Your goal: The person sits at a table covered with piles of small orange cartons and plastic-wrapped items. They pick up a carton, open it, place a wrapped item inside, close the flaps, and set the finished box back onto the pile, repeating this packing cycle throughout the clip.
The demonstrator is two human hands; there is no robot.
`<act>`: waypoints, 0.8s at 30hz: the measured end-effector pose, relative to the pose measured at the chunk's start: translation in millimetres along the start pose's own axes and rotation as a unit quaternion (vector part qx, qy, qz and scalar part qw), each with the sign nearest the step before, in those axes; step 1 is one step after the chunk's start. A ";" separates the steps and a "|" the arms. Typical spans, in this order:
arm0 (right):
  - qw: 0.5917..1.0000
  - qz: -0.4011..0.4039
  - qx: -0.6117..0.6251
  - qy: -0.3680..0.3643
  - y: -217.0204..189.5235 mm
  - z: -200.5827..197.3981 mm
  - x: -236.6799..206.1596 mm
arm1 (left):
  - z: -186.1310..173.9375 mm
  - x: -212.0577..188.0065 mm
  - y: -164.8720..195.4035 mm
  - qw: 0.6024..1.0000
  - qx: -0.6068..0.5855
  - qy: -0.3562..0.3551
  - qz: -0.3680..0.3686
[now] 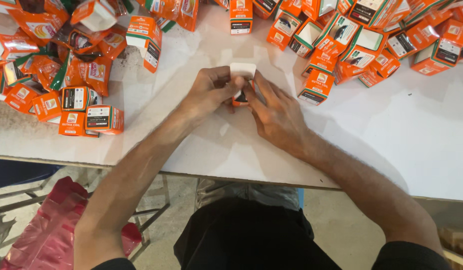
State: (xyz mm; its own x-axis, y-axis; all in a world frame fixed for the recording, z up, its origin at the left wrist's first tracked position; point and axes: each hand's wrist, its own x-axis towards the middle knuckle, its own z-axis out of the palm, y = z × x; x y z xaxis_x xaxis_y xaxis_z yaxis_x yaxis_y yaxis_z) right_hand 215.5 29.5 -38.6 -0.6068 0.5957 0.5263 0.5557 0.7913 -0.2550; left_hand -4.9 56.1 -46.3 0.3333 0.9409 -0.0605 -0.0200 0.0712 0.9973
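To the left of the small orange cardboard carton (241,90) with a white open flap, a heap of orange sachets and closed cartons (56,65) is lying on the white counter (401,135). The left hand (209,92) is reaching in, forearm angled, its fingers (230,90) curling shut against the carton's left side. The carton is standing mid-counter. The right hand (276,112) is pinching its right side, thumb on the flap. Further right, open orange cartons (371,45) are lying piled.
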 end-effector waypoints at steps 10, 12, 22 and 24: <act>0.977 0.079 0.196 0.005 15.3 7.2 -9.4 | 23.4 -21.0 2.0 0.911 0.292 0.092 0.275; 0.970 0.103 0.221 0.007 17.2 8.1 -9.7 | 20.1 -27.9 4.6 0.899 0.306 0.035 0.311; 0.964 0.080 0.252 0.015 14.5 5.9 -6.6 | 14.6 -27.7 1.9 0.917 0.291 0.019 0.274; 0.967 0.079 0.243 0.012 13.9 4.3 -5.4 | 13.4 -27.0 0.5 0.905 0.306 0.010 0.295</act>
State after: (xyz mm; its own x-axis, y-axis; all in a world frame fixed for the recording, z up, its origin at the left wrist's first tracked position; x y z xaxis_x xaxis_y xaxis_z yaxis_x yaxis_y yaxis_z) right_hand 224.0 37.9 -48.5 -0.5194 0.7153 0.4675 0.3043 0.6660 -0.6810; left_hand -1.2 26.3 -43.6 0.4182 0.7618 0.4947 0.3393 -0.6362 0.6929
